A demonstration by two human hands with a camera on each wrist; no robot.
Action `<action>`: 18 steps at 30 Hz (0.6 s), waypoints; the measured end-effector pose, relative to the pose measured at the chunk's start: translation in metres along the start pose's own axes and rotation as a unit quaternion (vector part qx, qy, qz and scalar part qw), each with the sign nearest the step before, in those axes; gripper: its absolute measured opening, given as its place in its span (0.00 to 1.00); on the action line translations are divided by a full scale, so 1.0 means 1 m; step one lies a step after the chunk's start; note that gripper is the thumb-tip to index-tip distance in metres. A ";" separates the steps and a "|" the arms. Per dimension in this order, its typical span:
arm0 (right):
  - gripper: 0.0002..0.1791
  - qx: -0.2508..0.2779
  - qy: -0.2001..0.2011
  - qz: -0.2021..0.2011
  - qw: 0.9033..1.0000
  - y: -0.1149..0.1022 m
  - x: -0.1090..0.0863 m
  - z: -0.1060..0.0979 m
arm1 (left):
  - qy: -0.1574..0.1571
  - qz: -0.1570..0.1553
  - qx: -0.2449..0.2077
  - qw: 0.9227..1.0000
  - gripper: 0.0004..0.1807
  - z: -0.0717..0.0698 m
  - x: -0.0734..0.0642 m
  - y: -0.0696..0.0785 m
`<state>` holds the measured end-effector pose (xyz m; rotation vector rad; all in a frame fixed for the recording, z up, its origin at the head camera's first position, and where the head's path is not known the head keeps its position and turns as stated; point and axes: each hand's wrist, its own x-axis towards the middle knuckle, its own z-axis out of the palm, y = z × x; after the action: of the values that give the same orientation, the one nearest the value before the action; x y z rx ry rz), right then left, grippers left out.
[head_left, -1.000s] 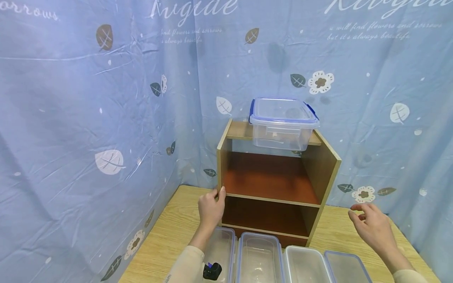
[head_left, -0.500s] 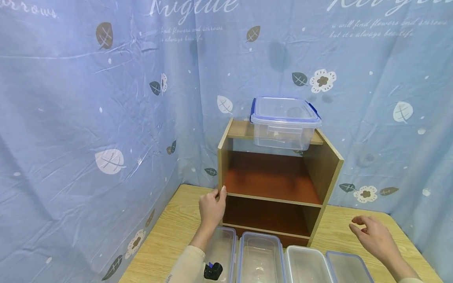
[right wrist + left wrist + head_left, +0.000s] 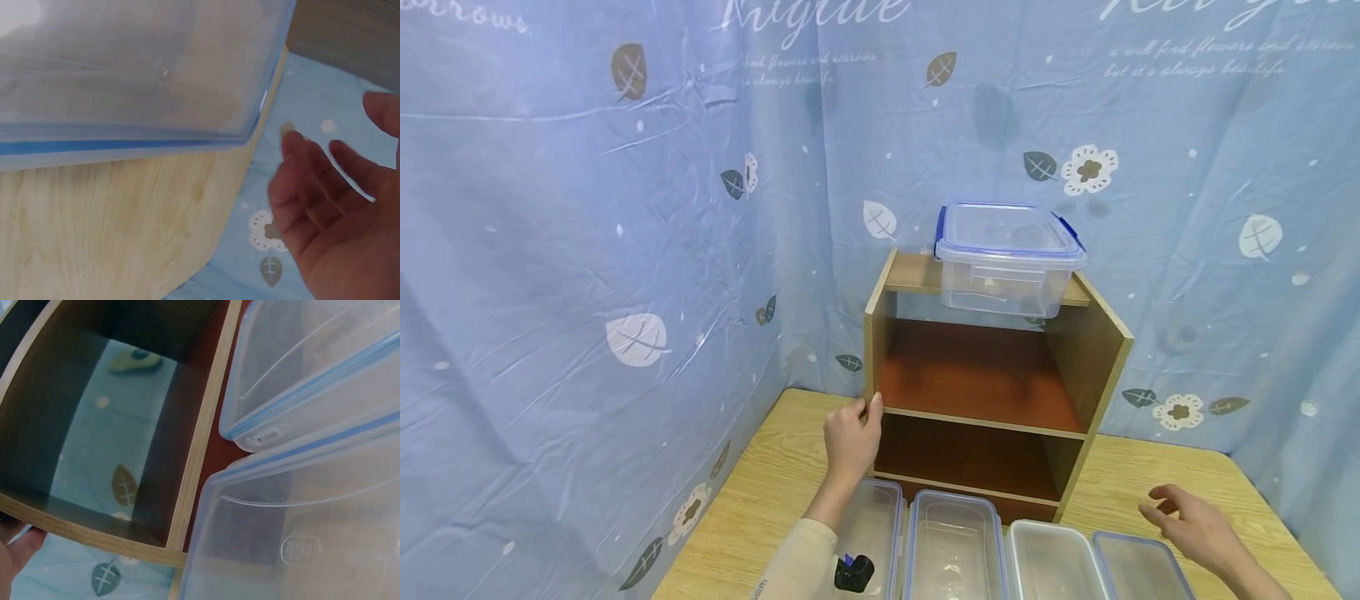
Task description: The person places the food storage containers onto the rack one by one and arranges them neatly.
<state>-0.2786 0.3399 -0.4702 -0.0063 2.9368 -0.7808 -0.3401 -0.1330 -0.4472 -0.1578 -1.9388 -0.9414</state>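
Note:
My left hand (image 3: 852, 437) pinches the front edge of the left side panel (image 3: 870, 350) of a wooden shelf unit (image 3: 1105, 375), thumb on the inner side. In the left wrist view, some of that hand's fingers (image 3: 25, 550) touch the panel's outer side. The right hand (image 3: 1193, 523) hovers above the table to the right of the unit, fingers loosely bent, holding nothing. Nearest to it is a clear bin with a blue rim (image 3: 1138, 567). From the right wrist, the hand (image 3: 344, 206) appears apart from the bin (image 3: 137, 75).
A clear lidded box (image 3: 1011, 237) with blue latches sits on the unit's top board. Several clear bins stand in a row before the unit, among them a blue-rimmed bin (image 3: 955, 558) and a white-rimmed one (image 3: 1052, 558). A blue curtain (image 3: 662, 208) hangs behind the wooden table (image 3: 752, 475).
My right hand has moved down toward the table, its fingers still loosely bent. The left hand keeps its place on the panel. The whole view has shifted slightly.

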 end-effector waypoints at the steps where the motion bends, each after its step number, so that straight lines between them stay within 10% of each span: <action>1: 0.39 0.013 -0.012 0.010 1.000 0.001 -0.001 0.001 | -0.001 0.001 -0.002 1.000 0.26 0.000 0.000 0.000; 9: 0.46 0.112 -0.102 0.067 0.986 0.012 -0.004 0.008 | 0.001 -0.001 0.003 1.000 0.26 -0.002 0.000 0.001; 18: 0.32 0.113 -0.101 0.099 0.983 0.026 -0.007 0.010 | 0.001 0.000 0.002 1.000 0.26 -0.001 0.000 0.001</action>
<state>-0.2700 0.3582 -0.4911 0.2090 2.5940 -1.0103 -0.3388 -0.1333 -0.4462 -0.1541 -1.9386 -0.9373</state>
